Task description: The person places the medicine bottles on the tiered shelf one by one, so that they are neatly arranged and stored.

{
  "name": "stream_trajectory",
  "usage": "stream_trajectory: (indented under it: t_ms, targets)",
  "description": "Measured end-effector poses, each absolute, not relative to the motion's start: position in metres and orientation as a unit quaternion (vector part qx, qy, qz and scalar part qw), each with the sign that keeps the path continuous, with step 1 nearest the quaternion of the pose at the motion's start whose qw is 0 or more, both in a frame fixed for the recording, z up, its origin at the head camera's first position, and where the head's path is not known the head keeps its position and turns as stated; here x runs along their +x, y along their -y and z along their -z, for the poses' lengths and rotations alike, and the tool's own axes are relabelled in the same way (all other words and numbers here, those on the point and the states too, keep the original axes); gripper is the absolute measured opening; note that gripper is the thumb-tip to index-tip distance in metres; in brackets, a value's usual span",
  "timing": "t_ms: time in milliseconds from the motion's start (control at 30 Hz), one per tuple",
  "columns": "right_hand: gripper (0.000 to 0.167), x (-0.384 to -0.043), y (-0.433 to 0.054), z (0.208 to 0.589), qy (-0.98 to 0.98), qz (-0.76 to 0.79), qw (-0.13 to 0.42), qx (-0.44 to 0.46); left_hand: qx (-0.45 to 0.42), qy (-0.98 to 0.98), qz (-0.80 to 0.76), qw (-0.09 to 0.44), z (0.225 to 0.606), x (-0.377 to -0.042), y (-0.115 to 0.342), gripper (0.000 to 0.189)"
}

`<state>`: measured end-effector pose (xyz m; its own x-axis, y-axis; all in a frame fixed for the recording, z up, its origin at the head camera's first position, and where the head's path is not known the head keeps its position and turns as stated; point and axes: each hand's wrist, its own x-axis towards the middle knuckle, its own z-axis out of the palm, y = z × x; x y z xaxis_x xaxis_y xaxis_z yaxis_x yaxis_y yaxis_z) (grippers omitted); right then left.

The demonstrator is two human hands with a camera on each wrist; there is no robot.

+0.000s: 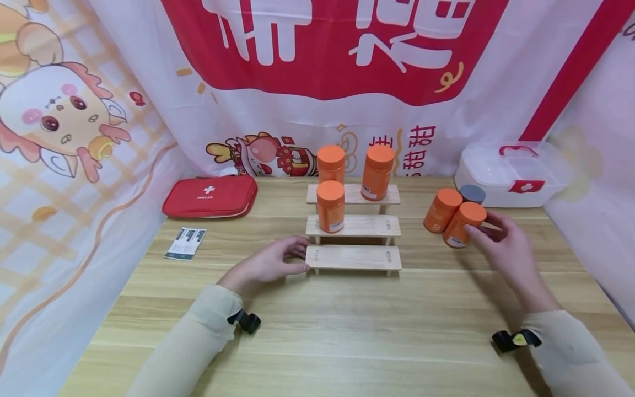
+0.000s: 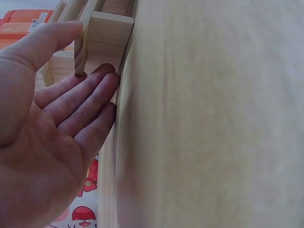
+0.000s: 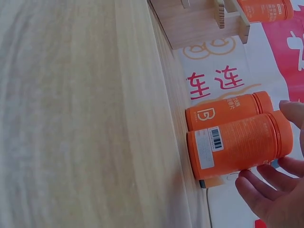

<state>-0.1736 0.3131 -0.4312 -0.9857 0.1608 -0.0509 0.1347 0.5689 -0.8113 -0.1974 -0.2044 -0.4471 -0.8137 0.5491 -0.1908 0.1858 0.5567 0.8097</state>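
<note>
My left hand [image 1: 270, 260] is at the left end of the lowest step of a wooden three-step stand [image 1: 353, 257]. In the left wrist view, its thumb and index finger meet opposite edges of the plank [image 2: 84, 45]. On the right, my right hand [image 1: 508, 251] holds the front orange bottle [image 1: 457, 234] near its cap, thumb on one side and fingers on the other. The right wrist view shows this bottle's barcode label [image 3: 211, 145]. Close against it stand a second orange bottle [image 1: 439, 214] and a grey-capped one [image 1: 472, 193].
Two orange bottles [image 1: 377, 176] stand on the top step and another orange bottle [image 1: 331, 209] on the middle step. A red first-aid pouch [image 1: 210, 197] and a printed slip [image 1: 186, 243] lie at left. Behind the right-hand bottles is a white first-aid box [image 1: 496, 176].
</note>
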Motion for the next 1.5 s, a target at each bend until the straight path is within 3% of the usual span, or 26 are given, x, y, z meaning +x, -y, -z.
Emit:
stream_trajectory:
  t_ms: [667,1500]
  targets:
    - [0.087,-0.189,-0.313,0.435,0.888,-0.450,0.016,-0.092,0.206,-0.853,-0.425,0.222,0.445,-0.197,0.203,0.059]
    - [0.088,-0.177,-0.318,0.430,0.880,-0.463,0.014,-0.104,0.206,-0.850,-0.431,0.224,0.444,-0.196,0.203,0.059]
